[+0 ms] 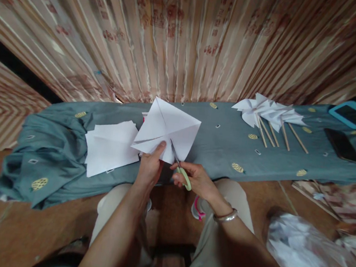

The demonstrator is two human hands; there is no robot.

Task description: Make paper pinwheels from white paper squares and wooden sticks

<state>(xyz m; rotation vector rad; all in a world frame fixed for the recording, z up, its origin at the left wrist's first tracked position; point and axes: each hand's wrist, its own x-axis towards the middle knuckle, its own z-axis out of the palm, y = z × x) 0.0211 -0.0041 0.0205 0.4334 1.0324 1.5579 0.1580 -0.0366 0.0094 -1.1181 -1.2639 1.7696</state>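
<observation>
- Gripping the sheet [181, 127] near its lower edge, your left hand [150, 165] has its thumb on top of the paper.
- Your right hand [195, 180] grasps the scissors [185, 179] by their pale green handles; the blades meet the sheet's lower edge, just beside your left thumb. You cannot tell how far apart they stand.
- The sheet is white and square, held tilted over the cloth [218, 145], with crossing lines and a slit running in from its left corner.
- Left of it, you have a stack [111, 149] of white paper lying on the cloth, its edges uneven.
- Well to the right, white pinwheels [266, 112] lie overlapping, their sticks [284, 137] pointing towards you.
- Beyond those lie a dark phone [342, 145] and a blue-framed device [354, 115].
- On the floor at your right sits a clear plastic bag [302, 253].
</observation>
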